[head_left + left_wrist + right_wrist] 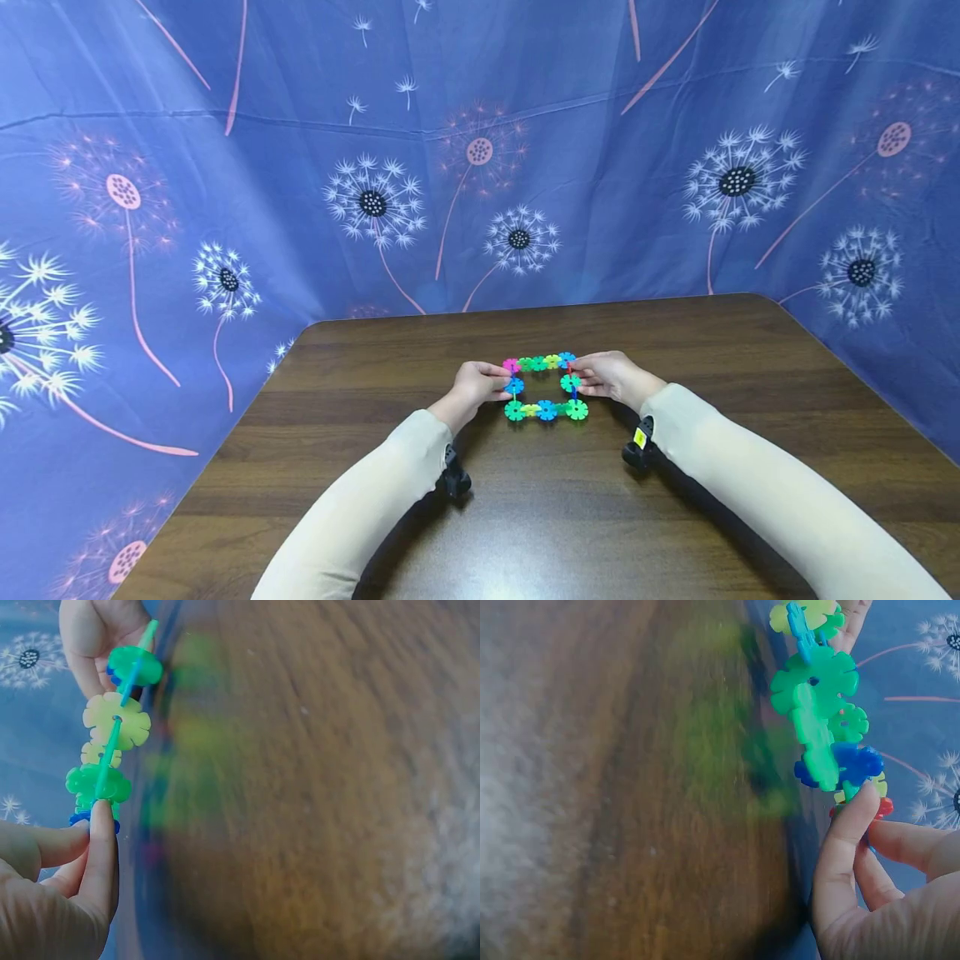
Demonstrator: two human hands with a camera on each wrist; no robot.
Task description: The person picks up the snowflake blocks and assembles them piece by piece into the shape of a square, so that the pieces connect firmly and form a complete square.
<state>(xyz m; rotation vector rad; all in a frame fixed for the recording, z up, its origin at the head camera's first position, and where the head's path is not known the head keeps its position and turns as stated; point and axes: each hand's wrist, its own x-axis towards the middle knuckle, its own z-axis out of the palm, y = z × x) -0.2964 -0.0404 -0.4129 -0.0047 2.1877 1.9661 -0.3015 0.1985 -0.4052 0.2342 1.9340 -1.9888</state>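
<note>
A rectangular ring of interlocking plastic flower discs [547,410] is between my two hands, in green, blue, yellow and pink. My left hand [475,387] pinches its left side between thumb and fingers. On the opposite side, my right hand [615,375] grips it the same way. Close up in the left wrist view, the left fingertips [103,817] touch a green disc [96,782] near a dark blue one. In the right wrist view, the right fingertips [866,799] pinch beside a blue disc [857,761] and a red piece. The ring's centre is open.
The ring is over a dark brown wooden table [555,500], whose glossy surface reflects its colours. A blue cloth [600,167] with dandelion prints hangs behind and beside the table. Black wrist cameras [455,475] sit under both cream sleeves [360,500].
</note>
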